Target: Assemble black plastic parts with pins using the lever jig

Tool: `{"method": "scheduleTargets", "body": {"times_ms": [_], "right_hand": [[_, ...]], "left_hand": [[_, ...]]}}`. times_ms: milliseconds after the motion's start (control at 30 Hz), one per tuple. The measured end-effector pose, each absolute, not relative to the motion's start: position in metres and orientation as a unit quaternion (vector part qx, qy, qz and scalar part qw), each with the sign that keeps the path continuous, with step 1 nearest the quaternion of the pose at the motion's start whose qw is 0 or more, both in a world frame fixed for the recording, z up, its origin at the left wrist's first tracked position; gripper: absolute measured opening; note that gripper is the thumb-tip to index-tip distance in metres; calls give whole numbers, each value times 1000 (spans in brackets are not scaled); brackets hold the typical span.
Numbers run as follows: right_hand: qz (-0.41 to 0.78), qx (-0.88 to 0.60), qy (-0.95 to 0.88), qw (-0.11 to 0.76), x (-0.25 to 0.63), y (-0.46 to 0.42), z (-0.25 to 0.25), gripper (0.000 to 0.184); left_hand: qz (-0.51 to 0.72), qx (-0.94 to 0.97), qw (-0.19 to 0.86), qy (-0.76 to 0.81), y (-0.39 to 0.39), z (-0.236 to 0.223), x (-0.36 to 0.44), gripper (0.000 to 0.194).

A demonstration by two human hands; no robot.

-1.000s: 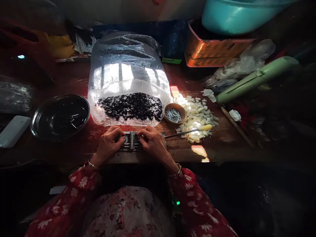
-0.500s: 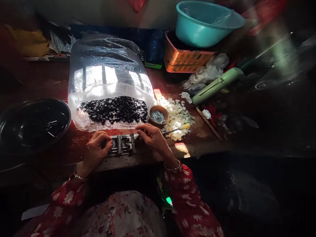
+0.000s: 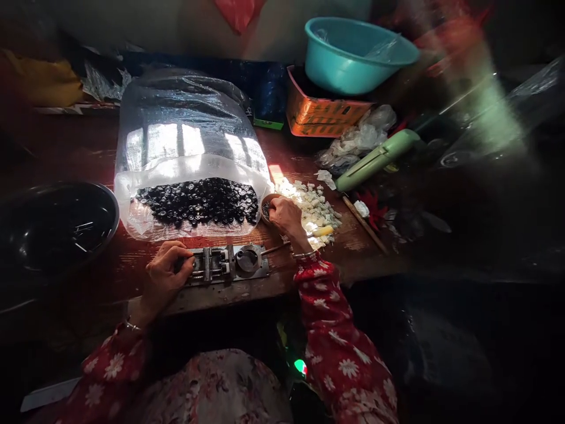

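Note:
My left hand [image 3: 169,268] is at the left end of a small metal clamping fixture [image 3: 217,264], thumb and fingers pinched together; what they hold, if anything, is hidden. A round metal disc [image 3: 248,259] sits on the fixture's right side, and a rod with a yellow handle [image 3: 323,231] extends from it. My right hand [image 3: 286,215] dips its bent fingers into a small brown bowl [image 3: 266,219], which earlier showed thin metal pins. Its fingertips are out of sight. Black round parts [image 3: 198,201] lie heaped at the mouth of a clear plastic bag [image 3: 154,168].
Pale small pieces [image 3: 315,203] are piled right of the bowl. A dark basin [image 3: 57,224] with a few pins stands left. Behind are an orange basket [image 3: 324,118] bearing a turquoise tub [image 3: 353,62], a green cylinder [image 3: 379,159] and a wooden stick [image 3: 364,225].
My right hand has moved from the fixture's right side up and right into the bowl, uncovering the round disc. My left hand stays at the fixture. The view has shifted slightly.

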State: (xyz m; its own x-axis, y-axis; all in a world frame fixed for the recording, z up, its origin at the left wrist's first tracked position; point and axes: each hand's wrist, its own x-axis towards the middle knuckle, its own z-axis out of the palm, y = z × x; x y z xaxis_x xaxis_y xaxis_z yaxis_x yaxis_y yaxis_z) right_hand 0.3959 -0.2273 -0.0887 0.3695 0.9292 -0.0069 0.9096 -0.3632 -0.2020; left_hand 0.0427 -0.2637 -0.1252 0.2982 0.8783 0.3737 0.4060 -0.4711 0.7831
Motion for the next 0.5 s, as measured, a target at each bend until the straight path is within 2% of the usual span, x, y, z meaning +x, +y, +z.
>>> {"method": "scheduleTargets", "body": {"times_ms": [133, 333, 500], "right_hand": [[54, -823, -554, 114, 401, -232, -93, 28], [107, -756, -547, 345, 415, -242, -103, 24], [162, -716, -518, 439, 419, -243, -103, 27]], "left_hand": [[410, 759, 284, 419, -263, -126, 43, 4], [402, 758, 284, 427, -264, -128, 41, 7], [408, 755, 289, 424, -264, -129, 41, 7]]}}
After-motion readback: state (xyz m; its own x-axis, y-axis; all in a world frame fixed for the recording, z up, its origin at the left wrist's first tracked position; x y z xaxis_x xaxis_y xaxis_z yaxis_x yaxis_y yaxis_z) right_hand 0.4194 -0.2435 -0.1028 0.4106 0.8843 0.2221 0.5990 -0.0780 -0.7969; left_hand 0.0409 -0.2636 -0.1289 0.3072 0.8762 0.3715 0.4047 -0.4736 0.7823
